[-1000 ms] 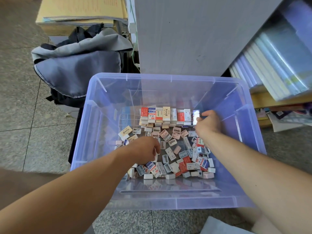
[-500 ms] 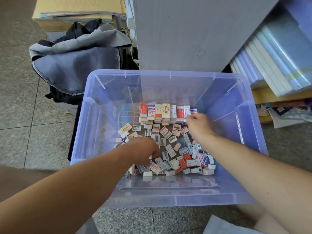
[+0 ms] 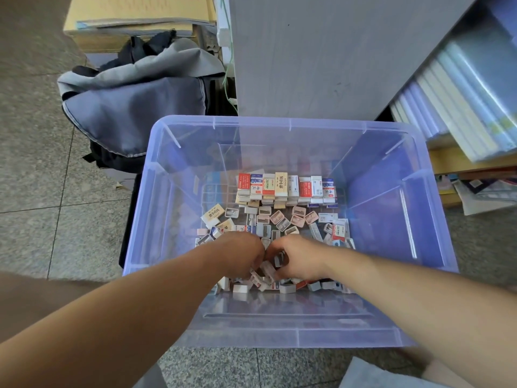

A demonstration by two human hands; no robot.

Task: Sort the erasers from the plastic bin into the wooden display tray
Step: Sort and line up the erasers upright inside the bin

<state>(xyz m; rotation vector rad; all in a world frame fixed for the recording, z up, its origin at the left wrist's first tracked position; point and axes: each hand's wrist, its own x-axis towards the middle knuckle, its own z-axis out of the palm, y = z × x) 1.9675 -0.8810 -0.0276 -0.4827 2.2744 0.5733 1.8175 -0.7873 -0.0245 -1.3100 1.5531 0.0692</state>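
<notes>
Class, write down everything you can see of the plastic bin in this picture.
The plastic bin is a rectangular tub of translucent bluish-purple plastic, lidless, with a rolled rim and ribbed walls. It sits upright on the speckled tile floor, its far side close to a grey panel. Loose erasers litter its bottom and a neat row stands toward the back. The left hand and right hand reach into it.

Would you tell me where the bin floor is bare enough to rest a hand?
Bare floor shows in the plastic bin along the near wall, before the loose erasers, and beside the left and right walls. The middle is crowded: the left hand and right hand reach in there, and the standing eraser row fills the back.
</notes>
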